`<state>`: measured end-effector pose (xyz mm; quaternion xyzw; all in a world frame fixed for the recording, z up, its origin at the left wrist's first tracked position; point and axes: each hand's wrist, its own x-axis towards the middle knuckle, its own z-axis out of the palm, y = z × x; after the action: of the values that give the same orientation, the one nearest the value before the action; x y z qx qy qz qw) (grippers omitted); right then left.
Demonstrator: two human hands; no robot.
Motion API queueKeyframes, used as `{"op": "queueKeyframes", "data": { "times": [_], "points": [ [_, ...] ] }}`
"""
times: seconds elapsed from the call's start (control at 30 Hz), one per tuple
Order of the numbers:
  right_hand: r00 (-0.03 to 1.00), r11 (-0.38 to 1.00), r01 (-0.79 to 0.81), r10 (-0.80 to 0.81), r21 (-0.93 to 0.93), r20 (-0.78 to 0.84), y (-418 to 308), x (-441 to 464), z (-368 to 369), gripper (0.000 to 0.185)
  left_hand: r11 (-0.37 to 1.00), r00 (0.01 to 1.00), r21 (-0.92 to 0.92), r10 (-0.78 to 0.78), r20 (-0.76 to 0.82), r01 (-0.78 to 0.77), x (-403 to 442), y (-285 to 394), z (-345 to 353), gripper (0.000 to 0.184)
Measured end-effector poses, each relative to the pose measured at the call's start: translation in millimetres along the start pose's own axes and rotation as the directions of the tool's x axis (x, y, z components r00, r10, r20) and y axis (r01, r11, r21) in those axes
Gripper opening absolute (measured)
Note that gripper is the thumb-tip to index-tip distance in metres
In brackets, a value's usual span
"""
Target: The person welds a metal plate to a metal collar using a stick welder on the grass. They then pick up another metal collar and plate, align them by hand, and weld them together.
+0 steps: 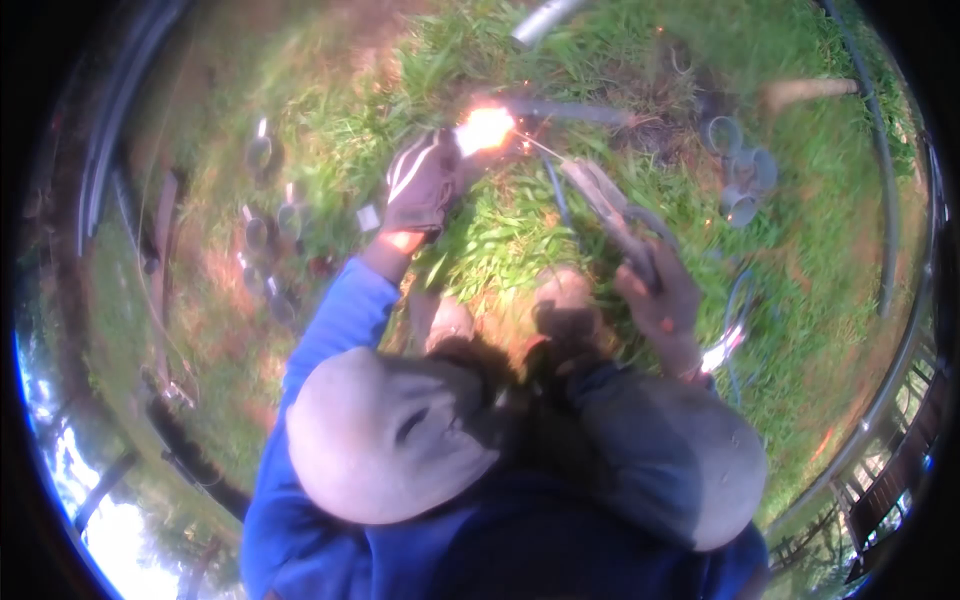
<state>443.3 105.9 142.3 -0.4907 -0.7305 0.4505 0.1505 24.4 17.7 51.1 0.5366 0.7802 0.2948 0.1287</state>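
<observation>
My left hand [422,185], in a dark glove with light stripes, is closed beside a bright glare [485,130]; what it grips is lost in the glare. My bare right hand [662,295] is wrapped round the handle of an electrode holder [610,205]. From the holder's tip a thin rod [542,147] reaches up and left to the glare, where sparks fly. A grey metal bar [575,112] extends rightward from the bright spot, low over the grass.
Short pipe pieces [742,210] lie on the grass at right, with several more [257,232] at left. A pale pipe [545,20] is at the top. Long bars [120,120] run along the left. A blue cable [738,300] lies near my right wrist.
</observation>
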Motion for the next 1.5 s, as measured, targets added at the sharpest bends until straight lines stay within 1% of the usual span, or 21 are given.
{"op": "queueKeyframes", "data": {
  "times": [0.03, 0.1, 0.17, 0.3, 0.33, 0.37, 0.43, 0.5, 0.57, 0.73, 0.8, 0.87, 0.9, 0.97, 1.1, 1.23, 1.27, 1.3, 1.33, 1.43, 1.5],
  "points": [
    [0.998, 0.998, -0.055, 0.056, 0.042, -0.028, 1.7, 0.7, -1.5, 0.043, 0.995, 0.999, 0.101, -0.013, 0.030, 0.010, 4.9, -1.6, -3.9, 0.032],
    [0.982, 0.979, -0.154, 0.167, 0.136, -0.085, 5.2, 1.9, -4.4, 0.062, 0.992, 0.991, 0.088, 0.096, -0.090, -0.088, 13.6, -3.1, -6.9, 0.036],
    [0.980, 0.987, -0.039, 0.068, 0.159, -0.187, -6.7, -5.8, -9.5, 0.063, 0.970, 0.968, 0.192, -0.183, 0.173, 0.149, 28.6, 20.6, -35.0, 0.041],
    [0.966, 0.969, -0.072, 0.127, 0.236, -0.225, -7.9, -7.1, -7.2, 0.063, 0.986, 0.962, 0.099, -0.153, 0.228, 0.133, 41.9, 6.6, -32.5, 0.038],
    [0.968, 0.965, -0.094, 0.146, 0.247, -0.203, -6.9, -9.1, -6.1, 0.063, 0.959, 0.919, 0.201, -0.255, 0.299, 0.201, 54.5, 15.9, -42.6, 0.042],
    [0.969, 0.959, -0.117, 0.167, 0.257, -0.182, -6.6, -11.0, -5.4, 0.063, 0.958, 0.919, 0.201, -0.258, 0.297, 0.204, 50.9, 16.5, -44.0, 0.042],
    [0.971, 0.963, -0.124, 0.167, 0.238, -0.170, -8.8, -12.9, -5.0, 0.062, 0.955, 0.955, 0.012, -0.295, -0.012, 0.296, 41.2, 19.0, -46.9, 0.040],
    [0.973, 0.965, -0.134, 0.171, 0.223, -0.157, -11.1, -16.5, -5.3, 0.061, 0.979, 0.976, -0.010, -0.205, -0.072, 0.205, 25.3, -3.4, -33.5, 0.037],
    [0.984, 0.977, -0.134, 0.151, 0.164, -0.096, -10.4, -15.5, -7.1, 0.066, 0.993, 0.988, 0.099, 0.075, -0.132, -0.062, 11.4, -16.4, -20.8, 0.035],
    [0.985, 0.965, -0.136, 0.157, 0.226, -0.079, -9.5, -16.6, -6.9, 0.060, 0.926, 0.959, 0.330, 0.240, -0.150, -0.180, -7.9, -36.9, 10.5, 0.028],
    [0.985, 0.959, -0.129, 0.153, 0.251, -0.076, -10.1, -17.1, -6.6, 0.059, 0.951, 0.994, 0.306, 0.000, 0.105, -0.033, -8.3, -49.6, 20.7, 0.040],
    [0.986, 0.966, -0.128, 0.148, 0.223, -0.075, -11.4, -16.7, -6.4, 0.057, 0.963, 0.971, 0.266, -0.101, 0.217, 0.040, 2.7, -32.4, 4.6, 0.044],
    [0.986, 0.967, -0.122, 0.143, 0.224, -0.081, -12.2, -16.5, -6.9, 0.057, 0.963, 0.973, 0.266, -0.094, 0.213, 0.035, 8.7, -23.1, -7.8, 0.044],
    [0.977, 0.955, -0.176, 0.198, 0.241, -0.073, -13.5, -17.5, -7.7, 0.059, 0.964, 0.945, 0.065, -0.266, 0.190, 0.259, 18.8, -5.1, -26.1, 0.041],
    [0.976, 0.940, -0.161, 0.196, 0.301, -0.091, 1.3, -21.3, -8.6, 0.064, 0.944, 0.925, -0.215, -0.168, 0.340, 0.250, 27.1, 11.4, -67.4, 0.047],
    [0.986, 0.955, -0.116, 0.143, 0.274, -0.080, -2.8, -20.0, -15.5, 0.071, 0.969, 0.851, -0.110, -0.137, 0.508, 0.222, 30.4, -11.9, -52.1, 0.051],
    [0.991, 0.969, -0.077, 0.100, 0.236, -0.084, -3.4, -20.8, -17.1, 0.073, 0.924, 0.802, -0.159, -0.206, 0.561, 0.348, 29.0, -26.7, -35.6, 0.053],
    [0.991, 0.968, -0.076, 0.099, 0.238, -0.087, 1.6, -21.1, -17.6, 0.073, 0.925, 0.803, -0.159, -0.204, 0.560, 0.345, 25.3, -43.5, -22.4, 0.053],
    [0.995, 0.987, -0.011, 0.026, 0.162, -0.092, 10.9, -21.6, -17.6, 0.075, 0.941, 0.887, -0.217, -0.143, 0.440, 0.259, 21.5, -62.6, -12.9, 0.050],
    [0.997, 0.996, 0.024, -0.017, 0.087, -0.073, -2.5, -23.7, -20.1, 0.072, 0.965, 0.925, 0.025, 0.244, 0.290, -0.263, 27.0, -81.3, -11.4, 0.051],
    [0.999, 0.996, 0.006, -0.002, 0.090, -0.053, -4.9, -16.2, -16.9, 0.066, 0.953, 0.897, -0.107, -0.224, 0.380, 0.283, 26.6, -33.1, -28.1, 0.055]
  ]
}}
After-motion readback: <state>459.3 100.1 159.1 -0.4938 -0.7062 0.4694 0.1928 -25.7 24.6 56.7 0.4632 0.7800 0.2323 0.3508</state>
